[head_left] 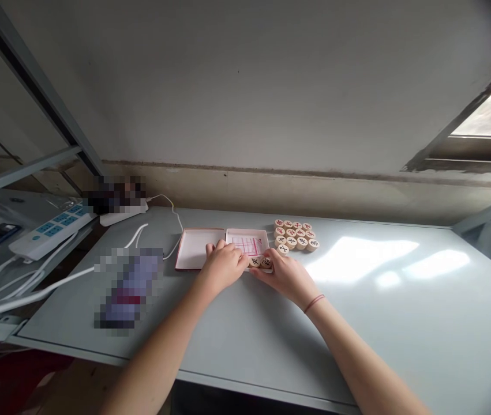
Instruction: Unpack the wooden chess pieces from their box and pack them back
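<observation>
Wooden Chinese chess pieces with dark characters form a short row at the near side of a shallow white box. My left hand bends over the box's left side, its thumb and fingertips closed at the row's left end and partly covering it. With thumb and fingers around the right end of the row, my right hand grips the pieces at the box's near right corner. A paper with a red printed grid lies inside the box. The open lid rests flat on the left, partly behind my left hand.
More chess pieces, red and dark marked, stand in rows right of the box. A blurred purple item lies left on the grey table. White cables and a power strip occupy the far left; a wall runs behind.
</observation>
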A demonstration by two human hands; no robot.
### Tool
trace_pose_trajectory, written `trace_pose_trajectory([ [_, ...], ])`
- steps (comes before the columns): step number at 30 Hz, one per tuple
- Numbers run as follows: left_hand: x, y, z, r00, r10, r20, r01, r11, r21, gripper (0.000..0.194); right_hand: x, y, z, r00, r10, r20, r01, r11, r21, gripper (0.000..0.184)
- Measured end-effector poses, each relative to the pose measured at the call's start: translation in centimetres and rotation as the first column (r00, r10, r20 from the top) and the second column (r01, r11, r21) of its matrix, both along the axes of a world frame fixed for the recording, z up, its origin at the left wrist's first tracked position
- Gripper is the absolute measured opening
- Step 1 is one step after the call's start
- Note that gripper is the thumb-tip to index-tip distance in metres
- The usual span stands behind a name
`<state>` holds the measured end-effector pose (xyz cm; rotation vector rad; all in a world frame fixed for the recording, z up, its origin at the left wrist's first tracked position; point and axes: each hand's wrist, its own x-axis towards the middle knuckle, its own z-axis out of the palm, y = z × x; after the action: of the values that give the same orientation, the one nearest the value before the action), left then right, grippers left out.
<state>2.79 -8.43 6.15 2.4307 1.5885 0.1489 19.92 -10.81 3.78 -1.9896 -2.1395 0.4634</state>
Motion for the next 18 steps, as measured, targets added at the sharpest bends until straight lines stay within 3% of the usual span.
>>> trace_pose_trajectory([
  [8, -0.5, 0.7, -0.4, 0.986, 0.014, 0.163, -0.006, 0.999, -0.051, 0.025, 0.1, 0.2, -0.4, 1.000, 0.008, -0.014, -0.008, 1.000, 0.018, 0.040],
  [12, -0.5, 1.0, -0.2, 0.967, 0.082, 0.241, -0.096, 0.994, 0.048, 0.019, 0.3, 0.1, 0.2, 0.999, 0.009, -0.049, -0.007, 0.998, 0.058, 0.051],
  [15, 0.0, 0.9, 0.2, 0.905, 0.094, 0.416, -0.135, 0.988, 0.070, 0.017, 0.3, -0.2, 0.7, 0.997, -0.007, -0.080, 0.021, 0.984, 0.179, 0.060],
  [18, 0.6, 0.2, 0.7, 0.773, 0.103, 0.626, -0.036, 0.992, -0.119, 0.025, 0.2, -0.5, 0.9, 0.993, 0.074, -0.097, -0.036, 0.937, 0.348, 0.049],
])
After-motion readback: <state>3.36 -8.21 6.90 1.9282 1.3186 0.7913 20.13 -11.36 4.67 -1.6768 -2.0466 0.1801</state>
